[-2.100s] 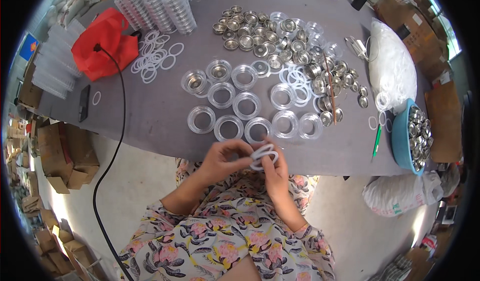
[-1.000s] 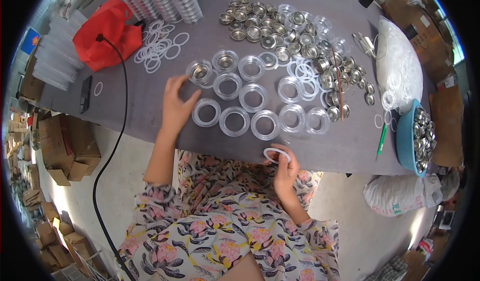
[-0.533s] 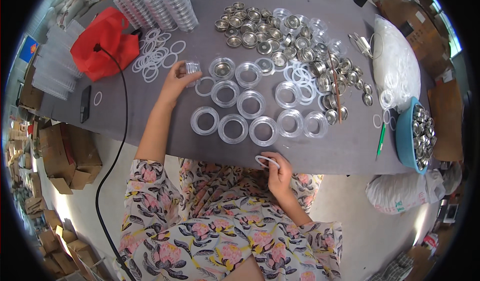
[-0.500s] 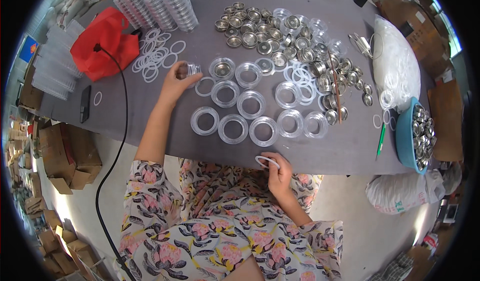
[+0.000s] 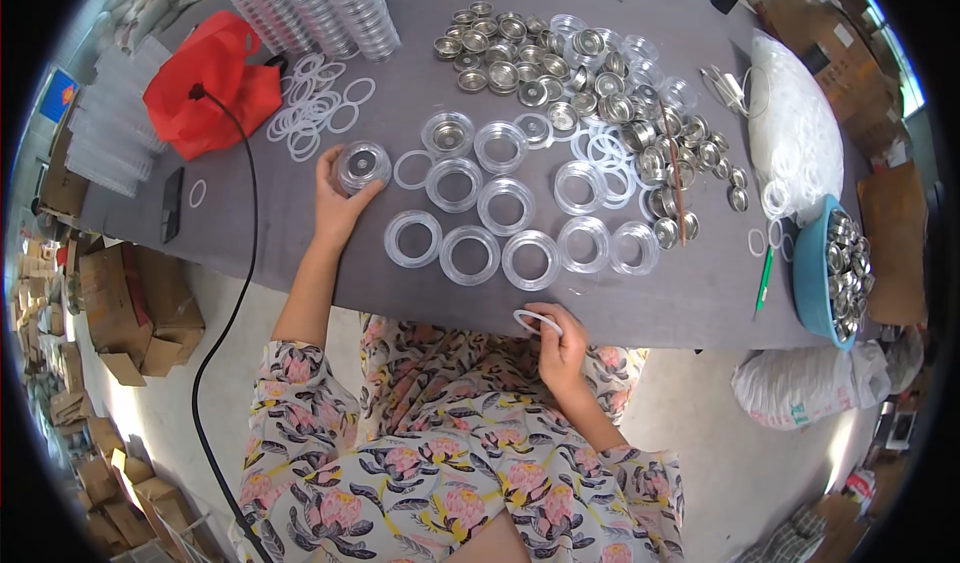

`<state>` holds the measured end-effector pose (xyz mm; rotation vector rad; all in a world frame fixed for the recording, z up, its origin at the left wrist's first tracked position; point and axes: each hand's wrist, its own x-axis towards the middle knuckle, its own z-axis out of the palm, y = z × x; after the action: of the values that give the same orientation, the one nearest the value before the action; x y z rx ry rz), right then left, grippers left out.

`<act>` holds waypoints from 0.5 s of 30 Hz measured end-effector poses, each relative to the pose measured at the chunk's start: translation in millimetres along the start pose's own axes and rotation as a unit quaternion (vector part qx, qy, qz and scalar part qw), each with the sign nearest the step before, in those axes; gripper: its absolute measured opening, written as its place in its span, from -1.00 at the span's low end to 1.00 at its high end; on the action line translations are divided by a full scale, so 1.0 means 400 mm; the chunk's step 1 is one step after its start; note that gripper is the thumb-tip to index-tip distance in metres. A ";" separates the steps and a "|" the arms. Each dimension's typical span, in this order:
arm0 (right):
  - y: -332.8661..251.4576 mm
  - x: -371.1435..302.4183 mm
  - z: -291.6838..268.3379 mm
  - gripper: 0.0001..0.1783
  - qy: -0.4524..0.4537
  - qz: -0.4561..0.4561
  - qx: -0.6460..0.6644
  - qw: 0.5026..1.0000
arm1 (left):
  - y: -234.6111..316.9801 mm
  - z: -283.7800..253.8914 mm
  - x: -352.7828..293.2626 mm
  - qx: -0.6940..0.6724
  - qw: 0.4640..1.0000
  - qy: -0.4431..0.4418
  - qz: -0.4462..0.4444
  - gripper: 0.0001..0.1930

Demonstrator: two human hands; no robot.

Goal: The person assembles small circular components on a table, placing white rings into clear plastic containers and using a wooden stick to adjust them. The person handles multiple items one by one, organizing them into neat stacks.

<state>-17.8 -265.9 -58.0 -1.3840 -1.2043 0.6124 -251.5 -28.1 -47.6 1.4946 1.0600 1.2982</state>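
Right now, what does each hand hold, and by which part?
Left hand: clear cup, by its outer side. Right hand: white ring, by its right edge.

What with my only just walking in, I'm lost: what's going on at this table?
A person is at a grey table, with something in each hand. The left hand grips a clear round piece with a metal part in it; the right hand holds a white ring near the table's edge. More clear pieces lie spread out, with loose metal cups heaped beyond them.
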 end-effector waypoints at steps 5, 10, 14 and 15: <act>-0.003 -0.001 0.002 -0.81 0.005 0.019 0.014 1.000 | -0.005 -0.038 -0.009 0.135 0.987 0.020 0.086 -0.31; 0.006 -0.005 0.002 -0.81 0.008 0.030 0.020 0.999 | 0.002 -0.032 -0.041 0.278 0.956 -0.007 0.094 -0.28; 0.005 -0.005 0.005 -0.81 0.013 0.037 0.019 0.999 | 0.005 -0.023 -0.039 0.194 0.978 -0.003 0.071 -0.30; 0.004 -0.005 0.005 -0.81 0.013 0.036 0.021 0.999 | 0.003 -0.024 -0.038 0.178 0.979 0.036 0.091 -0.32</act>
<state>-19.8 -266.6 -60.5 -1.4005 -1.1201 0.6643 -262.4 -42.1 -49.5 1.8588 1.2772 1.3451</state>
